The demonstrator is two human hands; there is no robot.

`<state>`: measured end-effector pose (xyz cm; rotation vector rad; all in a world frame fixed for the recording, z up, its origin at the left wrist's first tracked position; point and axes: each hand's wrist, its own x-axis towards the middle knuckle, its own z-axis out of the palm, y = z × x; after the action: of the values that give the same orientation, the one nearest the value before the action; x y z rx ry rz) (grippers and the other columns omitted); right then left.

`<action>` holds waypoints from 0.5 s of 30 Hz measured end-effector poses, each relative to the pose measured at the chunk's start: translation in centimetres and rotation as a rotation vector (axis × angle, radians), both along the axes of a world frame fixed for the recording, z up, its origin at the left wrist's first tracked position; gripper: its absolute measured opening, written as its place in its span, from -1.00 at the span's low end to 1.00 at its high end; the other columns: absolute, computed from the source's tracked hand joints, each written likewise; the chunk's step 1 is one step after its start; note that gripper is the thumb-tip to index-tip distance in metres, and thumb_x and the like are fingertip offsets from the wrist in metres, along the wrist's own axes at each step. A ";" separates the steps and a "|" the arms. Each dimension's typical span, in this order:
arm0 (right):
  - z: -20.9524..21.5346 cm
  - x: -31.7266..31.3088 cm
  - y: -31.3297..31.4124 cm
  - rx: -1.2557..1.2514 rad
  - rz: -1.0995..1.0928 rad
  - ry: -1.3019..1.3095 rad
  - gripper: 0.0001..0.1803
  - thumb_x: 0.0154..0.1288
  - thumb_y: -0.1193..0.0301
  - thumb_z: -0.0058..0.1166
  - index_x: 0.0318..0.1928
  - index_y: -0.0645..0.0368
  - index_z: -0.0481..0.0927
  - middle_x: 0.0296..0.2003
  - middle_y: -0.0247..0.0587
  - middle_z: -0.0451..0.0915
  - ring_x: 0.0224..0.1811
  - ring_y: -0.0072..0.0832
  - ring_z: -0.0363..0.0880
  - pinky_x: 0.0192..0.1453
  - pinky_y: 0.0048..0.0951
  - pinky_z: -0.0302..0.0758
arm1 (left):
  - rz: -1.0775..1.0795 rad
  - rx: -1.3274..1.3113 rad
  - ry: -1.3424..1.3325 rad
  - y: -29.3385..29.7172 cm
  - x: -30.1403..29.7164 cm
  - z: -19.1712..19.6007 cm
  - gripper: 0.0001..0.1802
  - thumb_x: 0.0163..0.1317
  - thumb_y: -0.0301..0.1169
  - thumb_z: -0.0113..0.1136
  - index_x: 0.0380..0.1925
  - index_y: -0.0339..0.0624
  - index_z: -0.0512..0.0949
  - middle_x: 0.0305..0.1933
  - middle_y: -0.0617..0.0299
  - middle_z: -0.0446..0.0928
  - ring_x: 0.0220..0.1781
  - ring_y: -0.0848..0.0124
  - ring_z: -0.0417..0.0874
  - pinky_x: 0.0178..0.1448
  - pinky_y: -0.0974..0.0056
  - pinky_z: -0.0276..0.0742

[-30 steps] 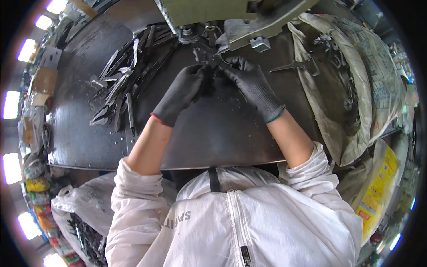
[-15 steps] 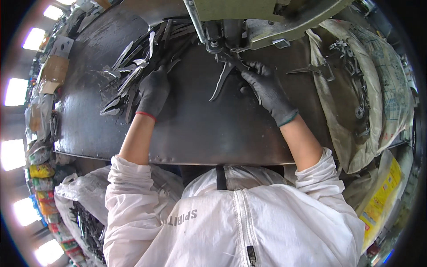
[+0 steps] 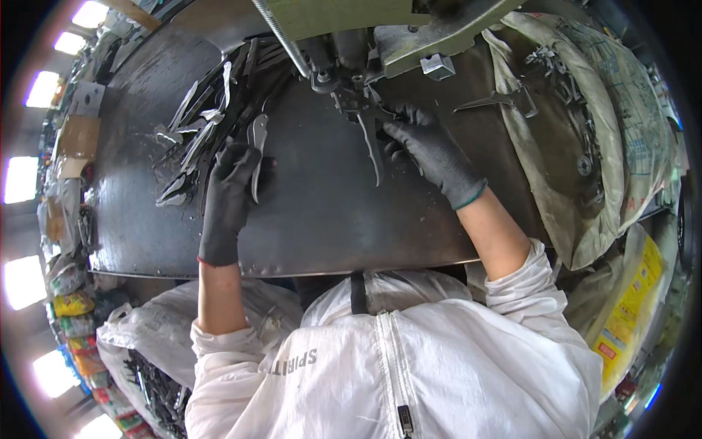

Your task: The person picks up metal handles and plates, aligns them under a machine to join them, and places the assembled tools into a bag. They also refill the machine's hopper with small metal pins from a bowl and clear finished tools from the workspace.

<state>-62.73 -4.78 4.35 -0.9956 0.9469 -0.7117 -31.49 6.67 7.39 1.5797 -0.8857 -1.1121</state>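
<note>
My left hand (image 3: 228, 201), in a dark grey glove with a red cuff, is closed around a slim curved metal handle piece (image 3: 259, 135) that stands up from the fingers. Beside it lies a heap of similar metal pieces (image 3: 194, 139). My right hand (image 3: 435, 154), gloved with a green cuff, is closed at a metal plier-like tool (image 3: 371, 150) beneath the machine's head. One curved handle of this tool points toward me; the fingers partly hide the rest.
A green press-like machine (image 3: 351, 18) overhangs the dark metal table (image 3: 314, 234). To the right, an open sack (image 3: 523, 154) holds small metal parts, with a metal frame piece (image 3: 497, 101) at its edge. Another sack (image 3: 146, 329) of dark parts stands below the table's left side.
My left hand has drawn back from the heap toward me, lifting a handle piece. The tool under the machine has turned, its curved handle now pointing more straight toward me. My right hand has shifted slightly.
</note>
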 end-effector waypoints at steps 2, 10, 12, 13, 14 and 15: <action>-0.6 -0.1 -0.2 -0.014 -0.018 0.066 -0.84 0.57 0.44 0.09 0.03 0.22 0.62 -0.34 -0.39 0.65 -0.45 -0.73 0.62 -0.41 -0.63 0.60 | -0.034 0.011 0.056 0.4 -1.4 1.6 -0.61 0.52 -0.32 0.19 0.23 -0.29 0.55 -0.07 0.10 0.72 -0.20 0.38 0.77 -0.10 0.31 0.68; -4.1 1.9 1.1 -0.201 -0.035 -0.011 -0.72 0.59 0.33 0.09 0.16 0.19 0.56 -0.24 -0.35 0.67 -0.36 -0.73 0.63 -0.29 -0.61 0.58 | -0.689 0.065 0.303 -2.8 -10.7 4.6 -0.44 0.38 -0.41 0.31 0.36 -0.29 0.48 -0.11 0.23 0.66 -0.21 0.51 0.69 -0.20 0.44 0.52; -4.6 0.5 0.5 -0.309 -0.003 -0.047 -0.72 0.60 0.29 0.09 0.12 0.19 0.58 -0.25 -0.26 0.69 -0.34 -0.66 0.67 -0.27 -0.54 0.58 | -0.630 -0.016 0.355 -3.3 -12.4 2.9 -0.50 0.36 -0.42 0.26 0.28 -0.36 0.51 -0.21 0.26 0.60 -0.27 0.53 0.62 -0.19 0.38 0.54; -4.2 -1.7 -0.2 -0.799 -0.003 0.400 -0.71 0.59 0.23 0.10 0.06 0.20 0.60 -0.25 -0.13 0.70 -0.30 -0.56 0.70 -0.24 -0.46 0.59 | -0.597 0.034 0.277 -3.6 -12.2 2.2 -0.55 0.37 -0.41 0.26 0.22 -0.34 0.54 -0.23 0.29 0.60 -0.28 0.55 0.61 -0.21 0.38 0.52; -3.9 -4.3 -1.2 -1.270 -0.004 0.866 -0.68 0.57 0.18 0.12 0.00 0.22 0.63 -0.24 0.00 0.72 -0.27 -0.46 0.74 -0.20 -0.37 0.59 | -0.569 0.086 0.197 -3.9 -11.9 1.2 -0.61 0.37 -0.39 0.25 0.16 -0.32 0.57 -0.25 0.31 0.59 -0.30 0.57 0.59 -0.22 0.39 0.51; -2.9 -7.0 -2.5 -1.054 -0.103 1.009 -0.67 0.56 0.17 0.15 -0.05 0.22 0.63 -0.22 0.09 0.71 -0.23 -0.37 0.75 -0.16 -0.31 0.60 | -0.575 0.088 0.195 -3.6 -11.0 -0.7 -0.61 0.37 -0.39 0.25 0.16 -0.32 0.57 -0.25 0.31 0.59 -0.30 0.57 0.59 -0.22 0.39 0.51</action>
<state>-69.68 -7.30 1.41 -2.3798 1.5168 -0.8010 -42.45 3.03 6.68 1.2831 -1.2072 -1.6952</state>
